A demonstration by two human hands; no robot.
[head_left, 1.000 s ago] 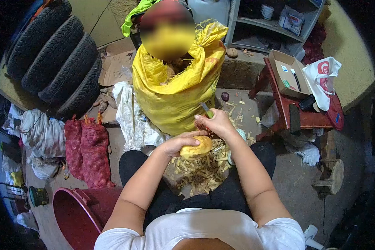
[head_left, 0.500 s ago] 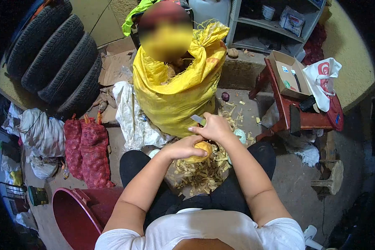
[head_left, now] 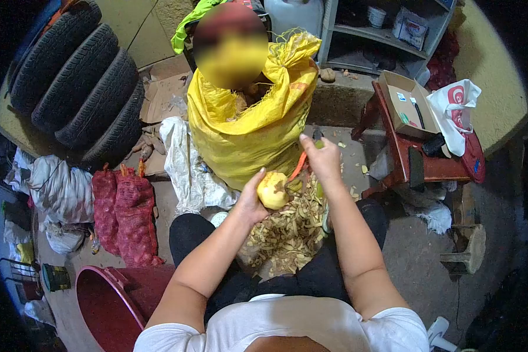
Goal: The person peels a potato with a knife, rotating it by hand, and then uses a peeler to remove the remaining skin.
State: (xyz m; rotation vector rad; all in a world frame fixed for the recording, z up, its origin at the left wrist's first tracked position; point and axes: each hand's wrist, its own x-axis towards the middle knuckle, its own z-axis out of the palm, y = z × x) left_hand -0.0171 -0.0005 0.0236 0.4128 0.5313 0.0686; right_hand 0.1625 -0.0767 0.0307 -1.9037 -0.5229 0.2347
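Observation:
My left hand (head_left: 255, 196) is wrapped around a mostly peeled yellow potato (head_left: 272, 190), with a brown patch on its right side. In my right hand (head_left: 324, 161) is a small knife (head_left: 300, 166) with a green part showing at the grip. Its narrow blade looks orange here and slants down to the potato's right side. Below both hands, a heap of peelings (head_left: 284, 240) lies on the floor between my legs. The yellow sack (head_left: 246, 146) of tubers stands just beyond my hands, its top rolled open.
Behind the sack is another person (head_left: 232, 47). Red net bags (head_left: 136, 217) and a tilted maroon bin (head_left: 123, 293) sit at left, with stacked tires (head_left: 85, 88) farther back. A red table (head_left: 440, 170) bearing a cardboard box (head_left: 408, 105) stands at right.
My left hand has turned the potato, so more of its pale surface shows. My right hand has moved up and right, and the knife now points down toward the potato.

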